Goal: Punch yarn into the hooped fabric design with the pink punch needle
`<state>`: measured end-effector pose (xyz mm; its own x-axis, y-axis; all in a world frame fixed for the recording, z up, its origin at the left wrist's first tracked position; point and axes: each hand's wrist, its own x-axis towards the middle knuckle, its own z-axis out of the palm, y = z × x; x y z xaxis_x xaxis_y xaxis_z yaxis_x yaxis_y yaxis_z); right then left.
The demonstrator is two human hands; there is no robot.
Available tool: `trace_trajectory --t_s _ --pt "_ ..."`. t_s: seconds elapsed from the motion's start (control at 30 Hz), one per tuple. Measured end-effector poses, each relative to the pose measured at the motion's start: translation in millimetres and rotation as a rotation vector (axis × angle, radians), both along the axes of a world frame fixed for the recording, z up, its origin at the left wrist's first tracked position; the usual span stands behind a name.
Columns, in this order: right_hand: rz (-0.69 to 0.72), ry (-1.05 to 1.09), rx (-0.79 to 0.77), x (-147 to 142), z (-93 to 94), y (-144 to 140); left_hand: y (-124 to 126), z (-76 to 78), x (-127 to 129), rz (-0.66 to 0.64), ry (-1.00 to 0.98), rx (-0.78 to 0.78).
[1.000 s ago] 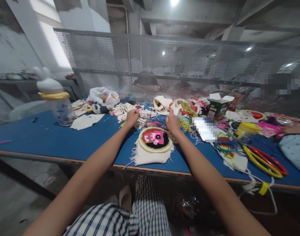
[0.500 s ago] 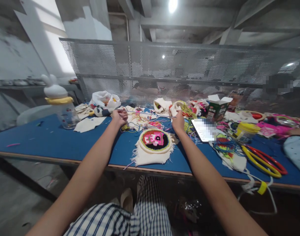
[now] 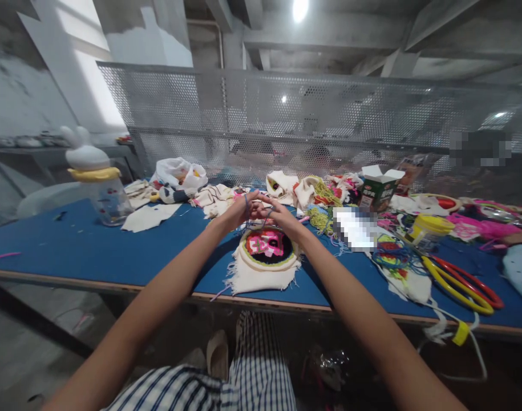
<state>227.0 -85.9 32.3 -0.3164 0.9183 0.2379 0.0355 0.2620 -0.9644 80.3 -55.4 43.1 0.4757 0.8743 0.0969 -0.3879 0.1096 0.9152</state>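
On my feed the left hand (image 3: 237, 214) and the right hand (image 3: 283, 217) meet above the far rim of the round embroidered piece (image 3: 268, 245), which lies on its fringed cream cloth (image 3: 264, 281) near the front edge of the bench (image 3: 158, 251). The blue yarn (image 3: 246, 206) runs across the left fingers, with more blue at the right ones; both sets are bent and overlapping, so I cannot tell whether either is clamped on it. I judge the step to be managing that strand between the hands. To do it well, I would want light, even tension, turns laid side by side rather than crossed, and the loose length lifted clear of the embroidery and the olive-green yarn (image 3: 320, 220) beyond the right hand, where it could snag.
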Motion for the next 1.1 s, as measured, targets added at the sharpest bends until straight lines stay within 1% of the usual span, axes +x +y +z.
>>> trace_trajectory --t_s 0.1,0.23,0.33,0.47,0.6,0.8,0.97,1.1 --pt "0.183 0.052 -0.062 -4.0 -1.2 -6.6 -11.1 4.6 3.4 -0.033 -0.042 0.03" --pt "0.345 0.069 -0.159 -3.7 -0.3 -10.6 -9.7 11.1 -2.9 0.042 -0.152 0.052" --pt "0.41 0.066 -0.208 -2.9 2.0 -12.9 -1.8 11.9 -11.0 0.09 -0.216 0.027" --pt "0.411 0.082 -0.227 -3.6 4.0 -14.4 7.7 11.1 -23.4 0.127 -0.286 -0.014" --pt "0.336 0.1 -0.193 0.3 3.7 -9.6 14.5 10.8 -39.2 0.162 -0.321 -0.029" --pt "0.094 0.086 -0.109 18.1 4.6 3.5 26.7 6.9 -60.3 0.238 -0.297 -0.041" --pt "-0.094 -0.015 -0.091 31.9 5.1 10.5 30.8 3.5 -59.0 0.297 -0.228 -0.041" --pt "-0.258 -0.103 -0.051 32.4 2.4 16.9 26.5 5.1 -51.1 0.308 -0.181 -0.002"
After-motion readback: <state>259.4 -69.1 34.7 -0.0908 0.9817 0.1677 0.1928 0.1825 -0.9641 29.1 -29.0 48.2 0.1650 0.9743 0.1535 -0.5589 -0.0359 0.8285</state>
